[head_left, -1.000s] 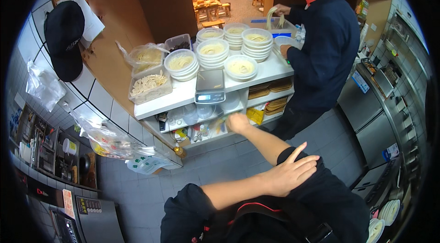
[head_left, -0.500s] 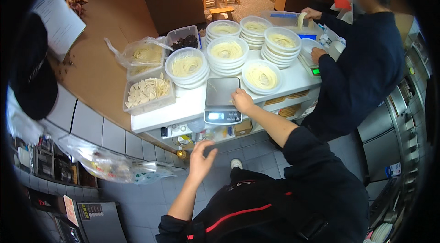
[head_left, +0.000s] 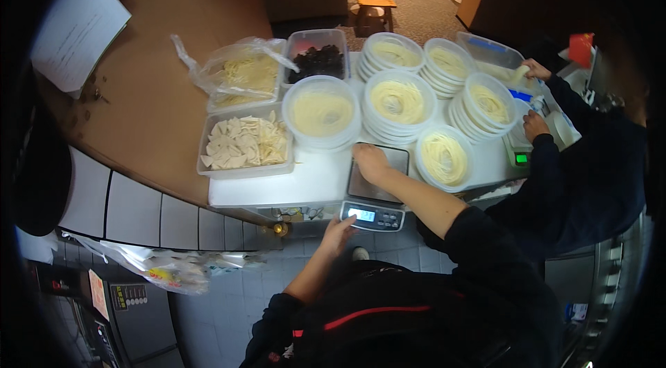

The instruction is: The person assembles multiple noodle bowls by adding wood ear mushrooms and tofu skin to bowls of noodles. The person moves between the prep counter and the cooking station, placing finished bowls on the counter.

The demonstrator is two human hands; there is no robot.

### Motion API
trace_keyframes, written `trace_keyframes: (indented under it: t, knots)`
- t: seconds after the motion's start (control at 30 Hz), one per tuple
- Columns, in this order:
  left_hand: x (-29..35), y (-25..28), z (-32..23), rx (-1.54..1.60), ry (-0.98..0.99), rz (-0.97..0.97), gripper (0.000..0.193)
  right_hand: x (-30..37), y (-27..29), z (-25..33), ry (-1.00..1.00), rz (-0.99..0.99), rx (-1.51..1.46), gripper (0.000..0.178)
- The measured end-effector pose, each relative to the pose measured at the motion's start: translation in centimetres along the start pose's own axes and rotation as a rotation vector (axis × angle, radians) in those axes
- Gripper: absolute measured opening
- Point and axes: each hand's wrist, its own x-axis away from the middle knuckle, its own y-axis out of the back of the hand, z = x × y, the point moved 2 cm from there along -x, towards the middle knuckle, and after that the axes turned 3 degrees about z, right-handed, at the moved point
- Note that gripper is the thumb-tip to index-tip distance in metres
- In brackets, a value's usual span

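Both hands now meet at the scale (head_left: 371,191).
The left hand (head_left: 338,235) has risen to its front corner; the right hand (head_left: 373,162) has crossed to the plate's far side. Right fingers curl, contents hidden; the left fingers' grip cannot be told. The scale, grey-plated, display lit, lies on the worktop (head_left: 312,191) beneath the right fingers.

The single fisheye view sits on the person's head, facing forward and steeply down over the torso (head_left: 388,292). The hands (head_left: 372,163), scale (head_left: 368,191) and table (head_left: 263,191) lie near, around mid-frame; a co-worker (head_left: 569,191) comes in at the right, a stool (head_left: 377,3) farther off at the top. Straight edges bend toward the dark rim.
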Motion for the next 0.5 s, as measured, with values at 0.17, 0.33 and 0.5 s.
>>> trace_keyframes:
  t: [0.17,0.33,0.5]
  knots:
    - [-0.2,0.4,-0.4,-0.002,0.032,0.107,0.026,-0.9,1.6,1.2,-0.099,0.255,-0.019,0.019]
    - [-0.3,0.8,-0.4,0.035,0.054,0.182,0.03,-5.3,4.9,7.4,0.097,0.028,-0.512,0.015]
    - [-0.5,1.1,-0.8,0.04,0.081,0.247,0.039,-13.3,5.4,13.6,0.386,-0.264,-0.421,0.012]
